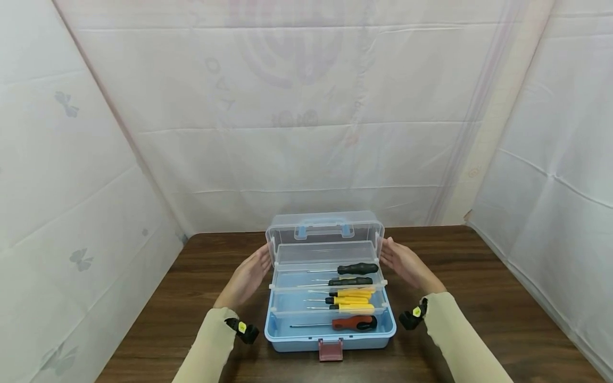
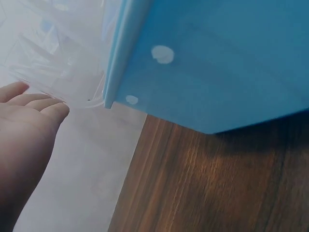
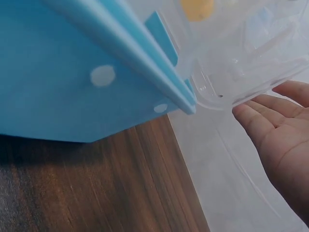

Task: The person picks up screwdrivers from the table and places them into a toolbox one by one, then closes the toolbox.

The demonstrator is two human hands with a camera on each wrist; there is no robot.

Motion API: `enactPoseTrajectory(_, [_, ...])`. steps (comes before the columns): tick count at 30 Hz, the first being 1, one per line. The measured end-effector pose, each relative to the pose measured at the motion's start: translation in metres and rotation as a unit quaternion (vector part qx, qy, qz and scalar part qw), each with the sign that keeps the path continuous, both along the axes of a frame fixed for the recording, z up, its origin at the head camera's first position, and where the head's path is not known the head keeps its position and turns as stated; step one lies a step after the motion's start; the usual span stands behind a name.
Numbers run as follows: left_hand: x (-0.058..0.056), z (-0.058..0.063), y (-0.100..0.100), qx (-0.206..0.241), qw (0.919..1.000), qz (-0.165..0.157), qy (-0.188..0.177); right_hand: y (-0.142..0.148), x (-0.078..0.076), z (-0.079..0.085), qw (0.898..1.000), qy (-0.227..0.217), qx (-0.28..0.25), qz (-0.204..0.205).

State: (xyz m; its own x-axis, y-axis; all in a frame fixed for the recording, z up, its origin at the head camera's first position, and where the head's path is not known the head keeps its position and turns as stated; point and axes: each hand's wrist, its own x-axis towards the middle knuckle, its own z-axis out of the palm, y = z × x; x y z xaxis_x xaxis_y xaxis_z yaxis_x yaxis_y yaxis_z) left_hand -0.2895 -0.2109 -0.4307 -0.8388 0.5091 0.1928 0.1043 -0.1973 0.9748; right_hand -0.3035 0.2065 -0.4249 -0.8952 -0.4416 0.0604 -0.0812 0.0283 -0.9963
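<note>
A blue toolbox [image 1: 306,344] stands on the table with its clear lid [image 1: 330,217] raised at the back. Clear trays inside are spread out in steps. Black-handled screwdrivers [image 1: 358,268] and several yellow-handled screwdrivers [image 1: 353,300] lie in the trays. A red-and-black screwdriver [image 1: 354,323] lies in the blue bottom. My left hand [image 1: 250,276] is at the lid's left side with straight fingers, which reach the lid's edge in the left wrist view. On the lid's right side, my right hand [image 1: 407,264] also has extended fingers, touching the clear edge in the right wrist view.
The dark wooden table [image 1: 479,298] extends to both sides of the toolbox. White sheeting [image 1: 306,159] hangs behind it and along the left and right. A reddish latch [image 1: 330,351] hangs at the toolbox's front.
</note>
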Motion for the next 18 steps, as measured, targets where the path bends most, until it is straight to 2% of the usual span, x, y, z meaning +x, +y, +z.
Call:
enactPoseTrajectory(5, [-0.0041, 0.0, 0.0049, 0.013, 0.9994, 0.002, -0.031, -0.0003, -0.0011, -0.0009, 1.0, -0.006, 0.0, 0.001])
enactPoseTrajectory(10, [-0.005, 0.0006, 0.0083, -0.001, 0.9984, 0.018, -0.053, 0.0008, -0.0001, -0.0013, 1.0, -0.004, 0.006, 0.004])
enactPoseTrajectory(14, [-0.0037, 0.002, 0.0089, -0.019, 0.9985, 0.021, -0.048, 0.0021, 0.0016, -0.0007, 1.0, -0.002, 0.008, 0.003])
enactPoseTrajectory(18, [-0.0014, 0.0037, 0.0072, -0.026, 0.999, 0.008, -0.036, 0.0025, 0.0039, 0.0002, 1.0, -0.006, 0.002, 0.006])
